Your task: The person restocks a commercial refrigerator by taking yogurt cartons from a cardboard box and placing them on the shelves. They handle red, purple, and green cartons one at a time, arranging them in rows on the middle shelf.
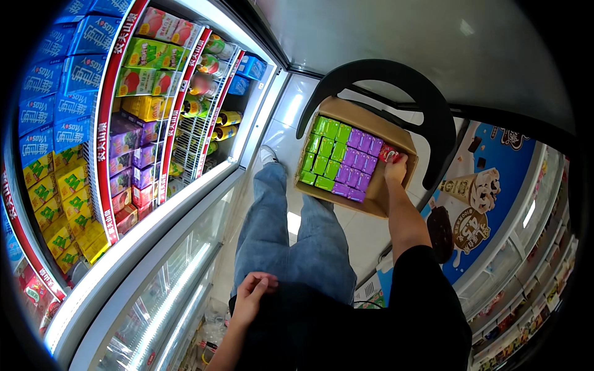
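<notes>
My right hand (395, 168) reaches into an open cardboard box (365, 116) and grips a small red carton (388, 152) at the box's right side. Rows of small green cartons (320, 164) fill the box's left part, and purple cartons (351, 174) stand beside them in the middle. Over my lap hangs my left hand (252, 294), its fingers curled in loosely with nothing visible in them. The box rests within the curved black back of a chair (377, 69); what supports it underneath is hidden.
An open drinks cooler (102, 154) with stacked blue, yellow, green and purple cartons stands at the left. Its glass door (179, 272) runs along my left side. At the right is a freezer (495, 210) with an ice-cream picture. White floor tiles (288, 111) show between them.
</notes>
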`<act>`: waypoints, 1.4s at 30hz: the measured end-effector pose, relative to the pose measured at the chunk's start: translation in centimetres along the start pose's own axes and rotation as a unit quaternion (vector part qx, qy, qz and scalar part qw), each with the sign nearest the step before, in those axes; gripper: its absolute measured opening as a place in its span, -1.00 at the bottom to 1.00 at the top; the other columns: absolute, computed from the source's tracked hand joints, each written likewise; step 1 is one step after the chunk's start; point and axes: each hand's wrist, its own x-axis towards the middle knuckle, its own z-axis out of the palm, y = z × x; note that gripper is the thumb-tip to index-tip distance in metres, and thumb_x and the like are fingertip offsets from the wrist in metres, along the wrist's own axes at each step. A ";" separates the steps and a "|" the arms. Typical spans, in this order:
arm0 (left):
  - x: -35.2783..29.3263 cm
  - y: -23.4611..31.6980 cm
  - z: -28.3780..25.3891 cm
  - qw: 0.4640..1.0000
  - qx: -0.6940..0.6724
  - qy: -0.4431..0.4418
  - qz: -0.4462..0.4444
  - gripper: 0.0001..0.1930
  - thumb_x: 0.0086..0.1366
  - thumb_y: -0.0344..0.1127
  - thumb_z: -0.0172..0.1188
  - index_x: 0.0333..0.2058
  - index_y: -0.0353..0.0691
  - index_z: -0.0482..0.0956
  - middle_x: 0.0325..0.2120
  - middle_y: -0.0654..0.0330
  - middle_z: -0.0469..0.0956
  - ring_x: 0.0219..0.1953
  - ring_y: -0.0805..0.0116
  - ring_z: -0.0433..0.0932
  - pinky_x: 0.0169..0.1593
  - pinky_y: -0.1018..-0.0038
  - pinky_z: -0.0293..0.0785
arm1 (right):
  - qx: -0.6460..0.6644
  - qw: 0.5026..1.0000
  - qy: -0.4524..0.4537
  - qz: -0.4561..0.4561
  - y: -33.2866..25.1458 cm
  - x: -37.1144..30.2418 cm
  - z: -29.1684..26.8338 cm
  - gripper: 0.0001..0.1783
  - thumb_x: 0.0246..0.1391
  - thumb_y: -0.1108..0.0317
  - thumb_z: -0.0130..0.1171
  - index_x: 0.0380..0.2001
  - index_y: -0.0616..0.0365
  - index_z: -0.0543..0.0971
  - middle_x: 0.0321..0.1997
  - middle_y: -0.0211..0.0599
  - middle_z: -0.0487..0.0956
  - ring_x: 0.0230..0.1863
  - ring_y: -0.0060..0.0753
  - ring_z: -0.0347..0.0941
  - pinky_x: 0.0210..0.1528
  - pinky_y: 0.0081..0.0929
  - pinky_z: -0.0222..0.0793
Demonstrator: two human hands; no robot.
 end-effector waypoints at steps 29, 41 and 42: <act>-21.7 29.0 -8.2 0.671 -0.320 -0.174 0.646 0.03 0.13 0.59 -0.11 0.26 -0.25 0.12 0.17 0.03 0.33 0.21 0.20 0.42 0.12 0.21 0.53 | 0.324 0.325 -0.362 -0.811 -57.7 -50.7 -39.9 -0.49 -0.05 0.37 0.39 -0.01 0.30 0.50 0.00 -0.04 0.59 0.02 -0.09 0.56 0.09 -0.29 0.45; -14.3 23.4 -14.6 0.813 -0.254 0.048 0.522 -0.69 0.44 -0.26 0.07 0.06 -0.30 0.41 0.04 0.06 0.50 0.08 0.27 0.53 0.11 0.32 0.50 | 0.415 0.364 -0.306 -0.775 -75.7 -64.4 -44.3 -0.54 0.08 0.31 0.40 -0.04 0.31 0.48 -0.16 -0.18 0.66 -0.16 -0.48 0.59 -0.07 -0.49 0.50; -13.5 22.7 -14.7 0.828 -0.264 0.055 0.492 -0.71 0.45 -0.28 0.07 0.03 -0.30 0.42 0.03 0.06 0.50 0.06 0.28 0.54 0.08 0.34 0.50 | 0.403 0.362 -0.329 -0.774 -76.3 -63.8 -43.5 -0.53 0.08 0.32 0.40 -0.03 0.32 0.47 -0.16 -0.14 0.65 -0.16 -0.49 0.58 -0.06 -0.48 0.50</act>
